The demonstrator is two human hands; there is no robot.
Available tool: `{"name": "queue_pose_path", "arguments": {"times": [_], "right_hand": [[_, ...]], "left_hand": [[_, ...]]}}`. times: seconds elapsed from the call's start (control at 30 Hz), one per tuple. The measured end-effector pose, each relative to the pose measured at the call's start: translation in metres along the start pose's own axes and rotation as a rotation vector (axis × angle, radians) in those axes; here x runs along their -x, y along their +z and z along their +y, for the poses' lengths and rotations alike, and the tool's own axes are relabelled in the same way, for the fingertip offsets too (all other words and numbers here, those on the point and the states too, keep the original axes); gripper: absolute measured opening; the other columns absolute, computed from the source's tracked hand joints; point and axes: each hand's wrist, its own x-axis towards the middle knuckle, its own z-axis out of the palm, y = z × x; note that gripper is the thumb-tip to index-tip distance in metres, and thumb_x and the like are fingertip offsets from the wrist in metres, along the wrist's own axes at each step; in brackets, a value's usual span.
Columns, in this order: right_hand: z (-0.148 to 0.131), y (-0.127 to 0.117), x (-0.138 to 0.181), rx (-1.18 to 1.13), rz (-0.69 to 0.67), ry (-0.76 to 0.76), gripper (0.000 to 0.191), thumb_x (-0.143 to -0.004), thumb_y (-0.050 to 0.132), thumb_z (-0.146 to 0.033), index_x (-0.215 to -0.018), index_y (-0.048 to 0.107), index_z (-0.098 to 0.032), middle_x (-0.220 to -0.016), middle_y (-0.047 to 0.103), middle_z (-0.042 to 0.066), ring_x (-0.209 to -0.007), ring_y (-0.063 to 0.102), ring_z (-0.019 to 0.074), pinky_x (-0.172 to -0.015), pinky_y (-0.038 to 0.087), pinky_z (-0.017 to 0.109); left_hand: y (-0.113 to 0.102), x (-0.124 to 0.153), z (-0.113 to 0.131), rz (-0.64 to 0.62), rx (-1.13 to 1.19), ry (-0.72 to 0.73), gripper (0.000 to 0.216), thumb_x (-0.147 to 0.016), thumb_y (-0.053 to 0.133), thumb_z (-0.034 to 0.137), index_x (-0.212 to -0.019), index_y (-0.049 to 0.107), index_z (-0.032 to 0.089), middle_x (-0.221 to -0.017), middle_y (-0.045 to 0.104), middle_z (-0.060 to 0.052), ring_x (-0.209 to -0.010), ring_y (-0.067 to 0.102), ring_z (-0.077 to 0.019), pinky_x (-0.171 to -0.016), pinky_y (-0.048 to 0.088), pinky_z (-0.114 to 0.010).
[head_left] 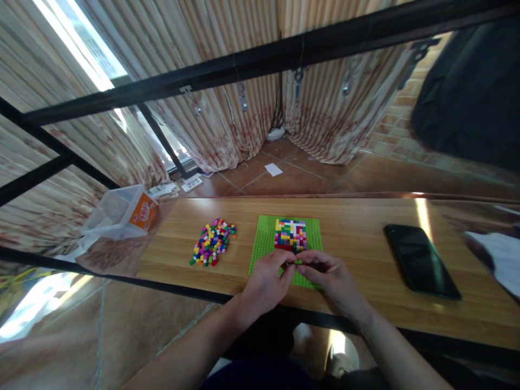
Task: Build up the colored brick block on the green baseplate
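Your left hand (266, 281) and right hand (327, 276) meet fingertip to fingertip over the near edge of the baseplate (268, 238), pinching something too small to make out. The brick mosaic (290, 234) sits just beyond your fingertips; the loose bricks (213, 242) lie well left of them.

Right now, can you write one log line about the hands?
left hand: pinching at green baseplate | right hand: same spot | mosaic: partly built | loose bricks: left

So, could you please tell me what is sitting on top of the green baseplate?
On the green studded baseplate sits a square patch of small multicoloured bricks. Both hands, the left hand and right hand, rest over its near edge, covering whatever lies beneath them.
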Motion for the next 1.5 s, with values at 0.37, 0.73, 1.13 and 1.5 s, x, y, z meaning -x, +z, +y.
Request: {"name": "queue_pose_path", "arguments": {"times": [0.37,0.73,1.13,1.5], "right_hand": [[-0.001,-0.012,-0.004,0.210,0.134,-0.056,0.034,-0.074,0.072,-0.048,-0.094,0.074,-0.020,-0.074,0.069,0.003,-0.062,0.055,0.0123,-0.055,0.046,0.025],[-0.001,-0.018,-0.006,0.328,0.189,-0.128,0.031,-0.079,0.068,-0.047,-0.091,0.073,-0.019,-0.072,0.067,0.003,-0.063,0.057,0.0142,-0.058,0.047,0.028],[0.013,-0.012,-0.011,1.314,0.212,-0.663,0.040,-0.093,0.052,-0.036,-0.131,0.058,-0.025,-0.142,0.045,0.015,-0.123,0.047,0.0319,-0.096,0.045,0.051],[0.018,-0.001,-0.017,1.436,0.161,-0.625,0.039,-0.093,0.051,-0.036,-0.130,0.058,-0.026,-0.144,0.043,0.014,-0.126,0.042,0.0332,-0.098,0.040,0.050]], "left_hand": [[-0.013,-0.037,-0.036,0.016,-0.265,-0.023,0.014,-0.088,0.055,0.014,-0.092,0.067,0.021,-0.087,0.068,-0.003,-0.084,0.063,-0.0168,-0.079,0.051,-0.030],[0.000,-0.041,-0.039,0.046,-0.322,-0.034,0.010,-0.086,0.060,0.015,-0.090,0.068,0.020,-0.087,0.068,-0.002,-0.084,0.062,-0.0178,-0.080,0.050,-0.032],[0.006,-0.032,-0.039,0.095,-0.318,0.032,0.016,-0.091,0.055,0.018,-0.098,0.069,0.022,-0.094,0.070,-0.003,-0.091,0.062,-0.0187,-0.084,0.051,-0.035],[0.012,-0.023,-0.044,0.133,-0.311,0.098,0.024,-0.096,0.048,0.023,-0.107,0.069,0.020,-0.100,0.067,-0.006,-0.095,0.058,-0.0190,-0.085,0.051,-0.034]]}}
